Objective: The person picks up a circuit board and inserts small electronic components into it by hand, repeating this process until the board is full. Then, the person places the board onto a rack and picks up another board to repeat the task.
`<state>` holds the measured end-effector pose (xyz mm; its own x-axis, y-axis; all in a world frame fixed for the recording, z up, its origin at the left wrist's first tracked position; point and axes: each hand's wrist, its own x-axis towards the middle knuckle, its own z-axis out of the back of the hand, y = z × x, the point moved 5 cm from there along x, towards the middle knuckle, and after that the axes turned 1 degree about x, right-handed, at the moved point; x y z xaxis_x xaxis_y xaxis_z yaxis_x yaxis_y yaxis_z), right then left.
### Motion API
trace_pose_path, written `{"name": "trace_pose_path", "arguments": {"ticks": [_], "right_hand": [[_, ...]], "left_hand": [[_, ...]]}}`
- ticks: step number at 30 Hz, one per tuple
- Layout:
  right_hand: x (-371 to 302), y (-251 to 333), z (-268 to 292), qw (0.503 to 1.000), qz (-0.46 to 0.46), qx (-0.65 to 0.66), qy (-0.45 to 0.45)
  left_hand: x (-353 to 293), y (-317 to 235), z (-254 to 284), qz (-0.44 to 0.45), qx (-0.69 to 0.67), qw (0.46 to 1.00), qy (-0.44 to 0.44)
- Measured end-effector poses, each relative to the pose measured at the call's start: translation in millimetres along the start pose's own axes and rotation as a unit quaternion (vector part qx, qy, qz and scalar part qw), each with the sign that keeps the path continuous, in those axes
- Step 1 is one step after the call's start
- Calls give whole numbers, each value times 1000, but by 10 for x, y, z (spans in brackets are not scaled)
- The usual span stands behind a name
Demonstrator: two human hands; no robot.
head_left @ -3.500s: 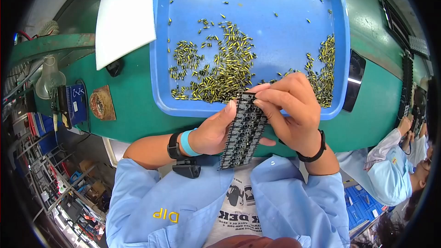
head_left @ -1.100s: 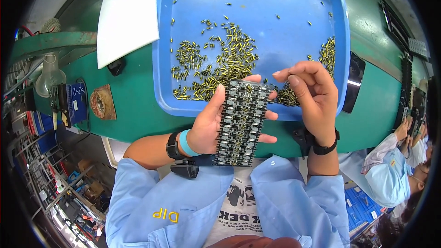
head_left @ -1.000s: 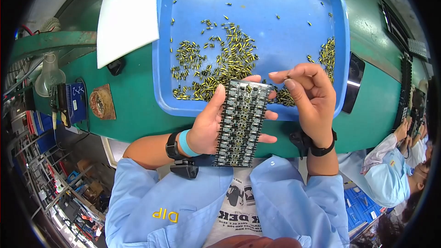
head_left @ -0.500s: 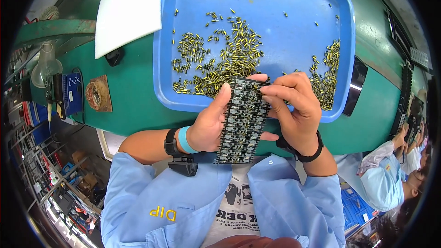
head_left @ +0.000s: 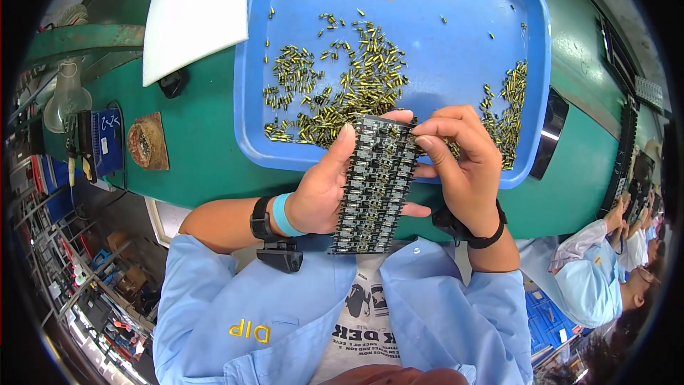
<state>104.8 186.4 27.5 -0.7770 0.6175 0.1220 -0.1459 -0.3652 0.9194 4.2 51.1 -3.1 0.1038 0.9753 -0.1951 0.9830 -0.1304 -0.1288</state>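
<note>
My left hand (head_left: 322, 187) grips a long black circuit board panel (head_left: 376, 189), with the thumb along its left edge and fingers behind it. The panel is tilted up in front of my chest and carries rows of small parts. At its upper right edge my right hand (head_left: 467, 164) has thumb and index finger pinched together; whatever lies between the tips is too small to make out. Just beyond the panel is a blue tray (head_left: 246, 128) holding many small black and yellow capacitors (head_left: 367, 75), heaped left of the middle and along the right side.
A white foam sheet (head_left: 192, 18) overlaps the tray's left rim. On the green table (head_left: 192, 164) are a round container (head_left: 147, 142) at left and a dark flat device (head_left: 551, 132) right of the tray. Another person in light blue (head_left: 588, 285) sits at the far right.
My right fingertips have slid slightly right and up, from over the panel's face to its right edge. My left hand still holds the panel, now a little higher.
</note>
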Motion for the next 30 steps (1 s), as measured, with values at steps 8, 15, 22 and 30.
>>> {"name": "trace_pose_path", "arguments": {"ticks": [8,15,22,30], "right_hand": [[11,46,-22,999,31,20,4],[-22,225,-112,979,176,-101,-8],[-44,288,-117,960,217,-174,-20],[-123,332,-112,914,290,-283,16]], "left_hand": [[-22,1,-2,0,14,1000,-9],[-31,-12,8,7,69,998,-9],[-34,18,30,1,58,998,2],[-38,18,21,4,75,997,-8]]}}
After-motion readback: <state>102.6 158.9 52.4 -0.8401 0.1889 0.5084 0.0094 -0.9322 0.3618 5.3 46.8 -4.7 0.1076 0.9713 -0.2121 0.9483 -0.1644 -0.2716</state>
